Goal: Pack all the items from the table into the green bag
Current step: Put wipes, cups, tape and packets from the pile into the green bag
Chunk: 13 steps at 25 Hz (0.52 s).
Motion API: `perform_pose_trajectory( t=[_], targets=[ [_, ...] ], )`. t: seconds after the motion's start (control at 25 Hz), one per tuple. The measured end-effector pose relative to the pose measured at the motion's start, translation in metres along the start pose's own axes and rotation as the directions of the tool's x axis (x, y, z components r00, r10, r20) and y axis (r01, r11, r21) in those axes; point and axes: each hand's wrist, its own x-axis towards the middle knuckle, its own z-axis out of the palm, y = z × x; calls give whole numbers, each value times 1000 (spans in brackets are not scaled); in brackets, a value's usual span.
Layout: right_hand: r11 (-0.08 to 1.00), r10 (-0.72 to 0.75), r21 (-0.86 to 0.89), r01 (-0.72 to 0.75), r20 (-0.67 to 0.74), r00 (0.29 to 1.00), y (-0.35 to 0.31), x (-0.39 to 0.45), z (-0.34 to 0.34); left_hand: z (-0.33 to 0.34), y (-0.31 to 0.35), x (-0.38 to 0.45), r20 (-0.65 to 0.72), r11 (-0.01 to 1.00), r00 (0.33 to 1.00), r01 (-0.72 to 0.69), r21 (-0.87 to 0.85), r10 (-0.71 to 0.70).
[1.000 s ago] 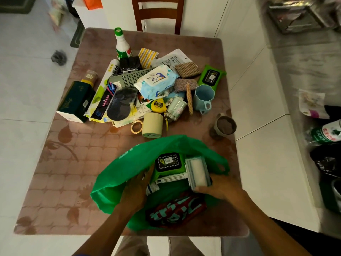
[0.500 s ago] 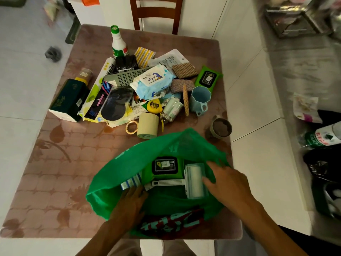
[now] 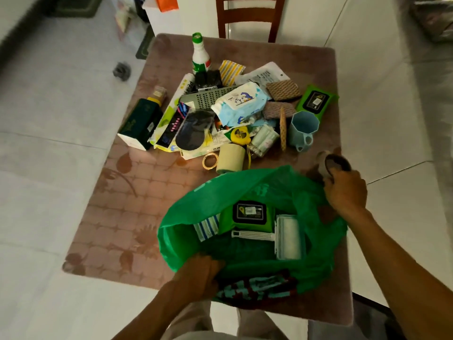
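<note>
Table (image 3: 117, 217): near-left stretch bare, open for passage. Far middle blocked by a heaped pile, fronted by a tape roll (image 3: 231, 158) and blue mug (image 3: 302, 130). Green bag (image 3: 308, 266) fills the near-right, mouth gaping upward, a lint roller (image 3: 289, 236) and wipes pack (image 3: 247, 214) lying on its floor.

Dim indoor light, blurred, warped edges
</note>
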Motion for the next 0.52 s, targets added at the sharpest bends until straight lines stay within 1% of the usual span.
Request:
perform_pose_trajectory(
  t=[0.04,0.12,0.16,0.2,0.24,0.28,0.32,0.36,0.4,0.44,0.48,0.52],
  targets=[
    [998,-45,49,50,-103,994,-2,-11,-15,-4,1,-8,-38,998,999,-19,-60,17],
    [950,-148,223,219,-295,944,-11,-49,-52,-14,4,-24,-128,983,991,-61,-173,39],
    [903,-209,291,315,-343,916,-17,-75,-66,-17,4,-28,-177,962,984,-66,-266,19],
    [837,-277,369,404,-351,895,-25,-99,-75,-19,3,-29,-221,945,975,-59,-321,-14],
    [753,-345,476,455,-303,888,-31,-120,-74,-20,2,-28,-258,947,965,-48,-316,-37],
    [682,-412,576,450,-206,888,-37,-136,-66,-19,-1,-25,-289,964,957,-40,-262,-39],
    [645,-478,644,412,-80,875,-45,-144,-52,-18,-2,-21,-297,976,954,-31,-215,-35],
    [639,-543,675,369,56,838,-54,-146,-34,-17,-3,-20,-294,983,956,-39,-178,-16],
    [657,-592,686,312,213,778,-66,-144,-12,-18,-2,-20,-289,988,957,-77,-133,35],
    [686,-620,687,242,377,688,-79,-139,8,-18,-1,-21,-280,986,956,-120,-115,84],
    [702,-645,682,204,488,588,-92,-133,29,-18,0,-23,-282,982,952,-158,-108,122],
    [704,-670,679,207,537,512,-104,-130,48,-20,1,-26,-291,977,946,-182,-109,144]
  ],
)
